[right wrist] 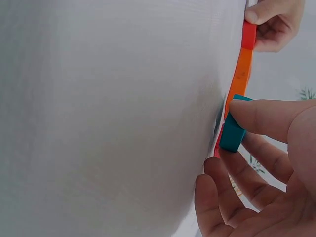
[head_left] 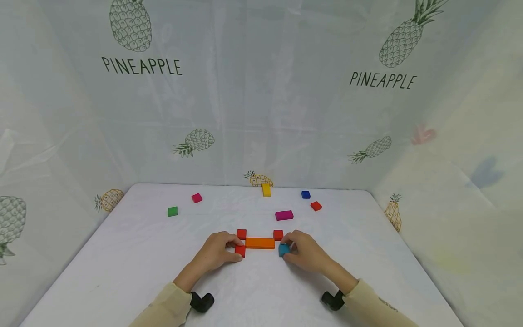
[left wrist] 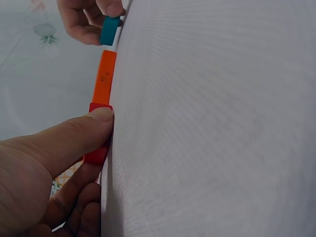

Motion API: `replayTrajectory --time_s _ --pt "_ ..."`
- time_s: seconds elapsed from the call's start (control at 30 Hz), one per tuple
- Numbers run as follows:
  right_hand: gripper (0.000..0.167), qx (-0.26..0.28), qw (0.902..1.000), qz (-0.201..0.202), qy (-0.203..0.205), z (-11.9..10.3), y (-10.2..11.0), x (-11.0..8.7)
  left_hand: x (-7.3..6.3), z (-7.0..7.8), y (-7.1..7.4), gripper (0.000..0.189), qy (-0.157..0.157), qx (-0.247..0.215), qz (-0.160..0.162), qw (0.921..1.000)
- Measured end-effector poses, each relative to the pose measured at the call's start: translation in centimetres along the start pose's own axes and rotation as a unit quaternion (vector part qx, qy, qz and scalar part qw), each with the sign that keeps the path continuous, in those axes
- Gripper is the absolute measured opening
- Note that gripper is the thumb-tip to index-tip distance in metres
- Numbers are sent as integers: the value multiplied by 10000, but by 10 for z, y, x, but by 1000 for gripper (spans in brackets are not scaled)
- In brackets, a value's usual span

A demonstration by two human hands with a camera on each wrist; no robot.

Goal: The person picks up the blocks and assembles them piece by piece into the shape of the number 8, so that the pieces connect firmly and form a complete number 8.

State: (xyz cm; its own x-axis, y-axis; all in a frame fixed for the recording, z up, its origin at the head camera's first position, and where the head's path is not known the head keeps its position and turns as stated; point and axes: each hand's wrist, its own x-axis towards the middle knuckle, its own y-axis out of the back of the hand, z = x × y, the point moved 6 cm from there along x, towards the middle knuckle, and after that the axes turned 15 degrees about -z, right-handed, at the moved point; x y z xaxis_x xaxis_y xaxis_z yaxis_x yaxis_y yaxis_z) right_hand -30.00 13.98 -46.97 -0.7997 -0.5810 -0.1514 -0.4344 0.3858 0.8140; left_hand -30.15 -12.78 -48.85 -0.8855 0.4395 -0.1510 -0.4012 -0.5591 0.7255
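My left hand (head_left: 219, 250) pinches a red block (head_left: 240, 251) between thumb and fingers, at the near left corner of a long orange block (head_left: 260, 243). In the left wrist view the thumb lies on that red block (left wrist: 97, 155), close to the end of the orange one. Between the thumb and fingers of my right hand (head_left: 305, 250) is a teal block (head_left: 283, 250), a little apart from the orange block's right end. The right wrist view shows the teal block (right wrist: 233, 129) slightly tilted. Two more red blocks, one at the far left (head_left: 241, 234) and one at the far right (head_left: 278, 235), sit by the orange block's corners.
Farther back on the white table (head_left: 122, 272) lie a magenta block (head_left: 284, 215), a red block (head_left: 316, 206), a blue block (head_left: 305, 195), a yellow block (head_left: 266, 190), a pinkish-red block (head_left: 197, 198) and a green block (head_left: 173, 211). A pineapple-print curtain (head_left: 261, 100) hangs behind.
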Motion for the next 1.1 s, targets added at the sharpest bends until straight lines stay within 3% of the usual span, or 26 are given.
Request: replayTrajectory --time_s 0.63,1.1 --pt "29 -92 9995 8 299 -11 -3 0 0 1 0 27 -87 74 3 9999" --pt "31 -194 9997 -7 112 -13 -5 4 -1 4 2 25 -113 12 -30 9999"
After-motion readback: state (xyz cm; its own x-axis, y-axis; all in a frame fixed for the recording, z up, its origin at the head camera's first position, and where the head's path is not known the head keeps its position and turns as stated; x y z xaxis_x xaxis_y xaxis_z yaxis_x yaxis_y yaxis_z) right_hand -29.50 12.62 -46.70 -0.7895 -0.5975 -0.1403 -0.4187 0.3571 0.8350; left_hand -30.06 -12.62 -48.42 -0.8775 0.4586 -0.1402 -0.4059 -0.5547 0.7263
